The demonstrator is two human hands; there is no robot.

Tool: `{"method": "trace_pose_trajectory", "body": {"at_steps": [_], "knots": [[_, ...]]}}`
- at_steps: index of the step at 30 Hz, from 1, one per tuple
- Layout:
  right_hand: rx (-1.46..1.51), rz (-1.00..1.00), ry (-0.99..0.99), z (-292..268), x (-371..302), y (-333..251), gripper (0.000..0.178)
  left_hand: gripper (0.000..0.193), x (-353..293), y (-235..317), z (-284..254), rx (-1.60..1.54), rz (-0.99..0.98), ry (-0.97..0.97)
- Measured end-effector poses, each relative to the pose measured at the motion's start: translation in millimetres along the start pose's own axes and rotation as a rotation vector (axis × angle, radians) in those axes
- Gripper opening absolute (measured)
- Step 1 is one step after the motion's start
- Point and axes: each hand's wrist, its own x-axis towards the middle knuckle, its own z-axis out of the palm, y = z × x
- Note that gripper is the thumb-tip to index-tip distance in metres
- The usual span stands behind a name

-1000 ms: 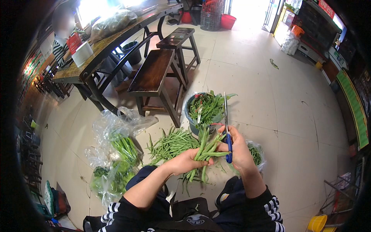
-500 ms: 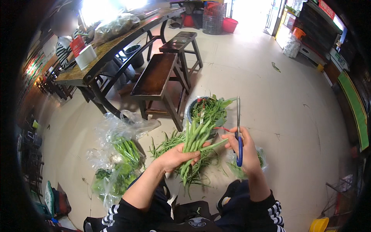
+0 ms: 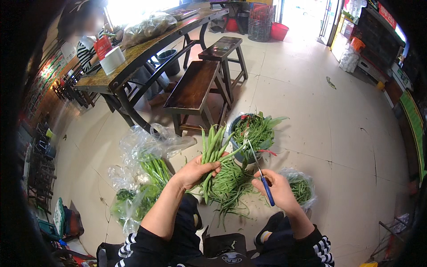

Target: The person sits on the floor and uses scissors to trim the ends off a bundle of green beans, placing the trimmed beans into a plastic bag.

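A bunch of long green beans [image 3: 212, 149] is gripped in my left hand [image 3: 195, 173], the pods pointing up and away from me. My right hand [image 3: 276, 189] holds scissors [image 3: 264, 180] with blue handles, the blades slanting up and left toward the bucket. One bean sticks out of the bunch to the right, near the blades. Below my hands a heap of green beans [image 3: 232, 180] lies on the floor. Beyond it stands a bucket [image 3: 234, 129] filled with green trimmings [image 3: 260, 132]. A clear bag of cut beans [image 3: 300, 189] sits beside my right hand.
Plastic bags with leafy greens [image 3: 144, 196] lie at my left. Dark wooden benches [image 3: 193, 86] and a long table [image 3: 133, 58] stand ahead on the left. A person in a striped top [image 3: 84, 55] sits behind the table. A red basin [image 3: 279, 31] is near the doorway.
The view has shifted slightly left. My left hand with the beans has drawn away from the bucket, and the scissors have tipped from upright to slanting left over it.
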Motion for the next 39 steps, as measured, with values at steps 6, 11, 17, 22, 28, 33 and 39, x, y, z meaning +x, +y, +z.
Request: {"method": "trace_pose_trajectory", "body": {"at_steps": [6, 11, 17, 22, 28, 33, 39], "knots": [[0.024, 0.005, -0.030, 14.0, 7.5, 3.9, 0.031, 0.045, -1.2, -0.5, -24.9, 0.086, -0.004, 0.050], [0.098, 0.122, -0.108, 18.3, 9.8, -10.6, 0.029, 0.044, -7.8, 0.6, -39.9, 0.101, -0.026, 0.011], [0.076, -0.014, -0.156, 22.4, 9.3, -8.7, 0.028, 0.044, -15.2, 8.9, -45.6, 0.236, -0.062, -0.027], [0.163, 0.159, -0.241, 29.8, 3.2, -27.5, 0.030, 0.041, -12.6, 2.1, -48.3, 0.408, -0.059, -0.019], [0.156, 0.165, -0.218, 32.2, 7.3, -24.2, 0.032, 0.014, -13.9, 4.6, -38.3, 0.501, -0.082, -0.078], [0.180, 0.176, -0.144, 30.4, 5.9, -27.9, 0.032, 0.017, -15.4, 10.1, -34.7, 0.548, -0.107, -0.051], [0.098, 0.041, -0.112, 30.1, 11.5, -5.1, 0.031, 0.020, -13.8, 7.5, -30.8, 0.625, -0.075, -0.066]]}}
